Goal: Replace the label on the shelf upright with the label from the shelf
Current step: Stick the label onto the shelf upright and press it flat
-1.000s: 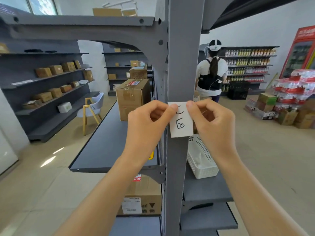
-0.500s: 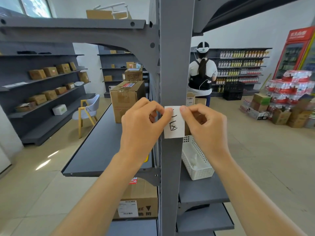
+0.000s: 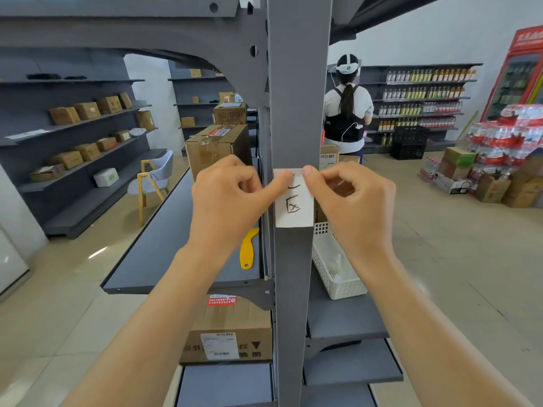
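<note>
Hands (image 3: 289,201) lower on label (image 3: 293,205) now

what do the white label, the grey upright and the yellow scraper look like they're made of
White handwritten label: likely thin matte paper; it lies flat and carries black pen strokes.
Grey shelf upright: probably painted or powder-coated steel; an even satin grey, with punched round holes in the adjoining bracket.
Yellow scraper: looks like moulded plastic; uniform glossy colour with a hanging hole.
</note>
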A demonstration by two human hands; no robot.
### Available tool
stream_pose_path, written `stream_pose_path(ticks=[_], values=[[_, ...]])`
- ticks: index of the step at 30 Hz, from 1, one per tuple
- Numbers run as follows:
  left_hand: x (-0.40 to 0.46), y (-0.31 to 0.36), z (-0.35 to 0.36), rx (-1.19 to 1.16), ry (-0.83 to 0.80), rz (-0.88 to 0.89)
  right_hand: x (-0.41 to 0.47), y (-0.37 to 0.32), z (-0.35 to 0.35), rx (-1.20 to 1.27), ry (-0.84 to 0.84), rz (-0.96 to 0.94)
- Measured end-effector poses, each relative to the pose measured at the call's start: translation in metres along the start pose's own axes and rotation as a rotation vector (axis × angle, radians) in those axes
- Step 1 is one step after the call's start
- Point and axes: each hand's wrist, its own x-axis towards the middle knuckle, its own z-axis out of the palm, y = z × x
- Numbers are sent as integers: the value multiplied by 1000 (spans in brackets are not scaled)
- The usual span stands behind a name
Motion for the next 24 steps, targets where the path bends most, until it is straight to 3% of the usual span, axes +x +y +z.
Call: stream_pose_path(ticks=[4,8,19,24], values=[[5,-6,-3,-295,-137,-246,4,-1,-4,-1,-14,39],[10,-3,1,-485,-188,-197,12,-4,-4,106,-165,112],[3,-15,15,-569,-170,-93,18,12,-4,203,-292,177],[-18,-33,20,-455,-195,-58,-6,27,-5,117,-324,140]])
